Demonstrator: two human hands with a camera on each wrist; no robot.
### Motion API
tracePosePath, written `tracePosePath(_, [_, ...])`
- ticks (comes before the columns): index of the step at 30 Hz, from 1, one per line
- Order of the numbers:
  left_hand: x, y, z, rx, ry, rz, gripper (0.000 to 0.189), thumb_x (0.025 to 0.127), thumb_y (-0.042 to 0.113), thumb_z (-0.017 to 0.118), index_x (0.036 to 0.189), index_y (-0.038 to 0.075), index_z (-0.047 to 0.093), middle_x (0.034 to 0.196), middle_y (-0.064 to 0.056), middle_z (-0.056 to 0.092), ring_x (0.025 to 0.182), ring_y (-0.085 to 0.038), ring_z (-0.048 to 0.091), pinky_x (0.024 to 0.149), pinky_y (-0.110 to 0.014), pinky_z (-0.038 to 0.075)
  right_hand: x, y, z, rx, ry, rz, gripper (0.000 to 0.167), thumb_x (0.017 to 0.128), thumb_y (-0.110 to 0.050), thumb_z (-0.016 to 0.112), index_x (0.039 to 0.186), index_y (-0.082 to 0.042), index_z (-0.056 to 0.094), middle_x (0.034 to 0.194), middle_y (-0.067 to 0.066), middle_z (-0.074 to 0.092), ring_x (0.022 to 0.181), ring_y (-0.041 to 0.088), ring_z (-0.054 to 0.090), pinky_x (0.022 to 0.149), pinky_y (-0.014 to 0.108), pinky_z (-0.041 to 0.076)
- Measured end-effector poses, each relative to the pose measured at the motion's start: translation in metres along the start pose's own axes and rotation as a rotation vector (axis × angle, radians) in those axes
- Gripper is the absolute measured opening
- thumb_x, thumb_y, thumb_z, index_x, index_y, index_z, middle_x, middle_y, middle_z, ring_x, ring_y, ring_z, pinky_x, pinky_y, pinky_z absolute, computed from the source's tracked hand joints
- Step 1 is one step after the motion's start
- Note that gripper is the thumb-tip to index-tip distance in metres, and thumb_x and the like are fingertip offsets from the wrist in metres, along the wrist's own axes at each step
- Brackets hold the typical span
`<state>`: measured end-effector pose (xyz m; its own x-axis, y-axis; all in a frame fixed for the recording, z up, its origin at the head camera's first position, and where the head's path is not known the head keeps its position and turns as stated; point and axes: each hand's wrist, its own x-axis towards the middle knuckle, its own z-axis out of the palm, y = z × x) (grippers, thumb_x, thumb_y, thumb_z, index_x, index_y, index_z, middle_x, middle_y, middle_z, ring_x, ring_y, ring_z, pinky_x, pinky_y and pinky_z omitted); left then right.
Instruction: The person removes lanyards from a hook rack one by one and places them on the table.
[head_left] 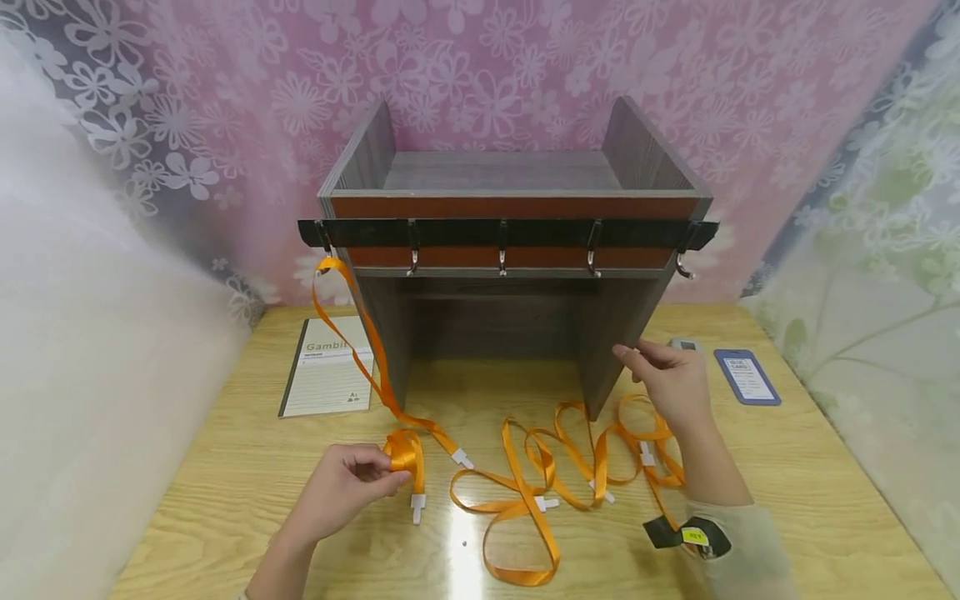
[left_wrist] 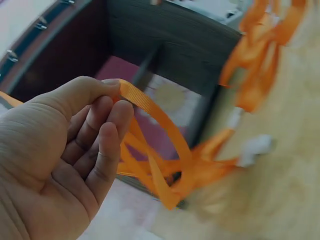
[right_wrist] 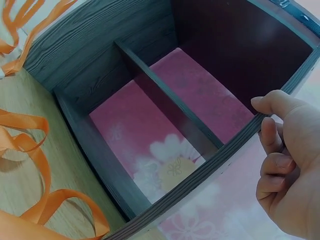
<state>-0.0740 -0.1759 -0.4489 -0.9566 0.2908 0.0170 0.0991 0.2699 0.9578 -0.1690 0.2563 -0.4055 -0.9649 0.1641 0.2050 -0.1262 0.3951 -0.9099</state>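
My left hand [head_left: 348,487] pinches an orange lanyard [head_left: 403,450] between thumb and fingers, low over the table. In the left wrist view, this lanyard [left_wrist: 150,104] loops away from the fingertips. A grey wooden shelf [head_left: 517,271] stands ahead, with a black hook rail [head_left: 457,233] across its front. From the leftmost hook hangs another orange lanyard [head_left: 381,375], its white clip end lying on the table. My right hand [head_left: 675,387] grips the front edge of the shelf's right side panel [right_wrist: 207,167], thumb inside and fingers outside.
Several orange lanyards [head_left: 543,533] with white clips lie tangled before the shelf. A notebook [head_left: 330,379] lies left of it. To the right are a blue card holder [head_left: 747,379] and a small grey object [head_left: 684,343], partly hidden by the right hand. A patterned pink curtain [head_left: 480,75] hangs behind.
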Motion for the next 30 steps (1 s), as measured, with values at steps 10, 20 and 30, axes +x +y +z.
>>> tracePosePath(10, [0.002,-0.033,0.023,-0.018,0.021,-0.092,0.016,0.081,0.019,0.083,0.081,0.004,0.077,0.079,-0.008,0.074,0.063,-0.008,0.065,0.057,-0.024,0.056,0.001,0.003,0.000,-0.017,-0.037,-0.025,0.037,0.091,-0.029,0.075,0.111,0.002,0.075,0.063,-0.011,0.062,0.062,0.013,0.054,0.044,0.028,0.039])
tracePosePath(20, [0.001,-0.050,0.038,0.047,0.054,-0.122,0.013,0.080,0.017,0.085,0.081,0.006,0.078,0.077,-0.006,0.074,0.060,-0.004,0.062,0.054,-0.020,0.054,0.003,-0.002,-0.003,-0.018,-0.007,-0.066,0.034,0.090,-0.027,0.076,0.107,0.003,0.076,0.060,-0.014,0.060,0.058,0.011,0.052,0.044,0.027,0.040])
tracePosePath(30, [-0.001,-0.056,0.034,0.010,-0.042,-0.173,0.024,0.084,0.027,0.081,0.097,0.006,0.080,0.089,-0.009,0.078,0.073,-0.014,0.075,0.062,-0.025,0.060,0.004,-0.002,-0.008,-0.056,-0.060,-0.088,0.029,0.092,-0.026,0.074,0.107,-0.002,0.077,0.062,-0.012,0.058,0.057,0.012,0.048,0.043,0.028,0.038])
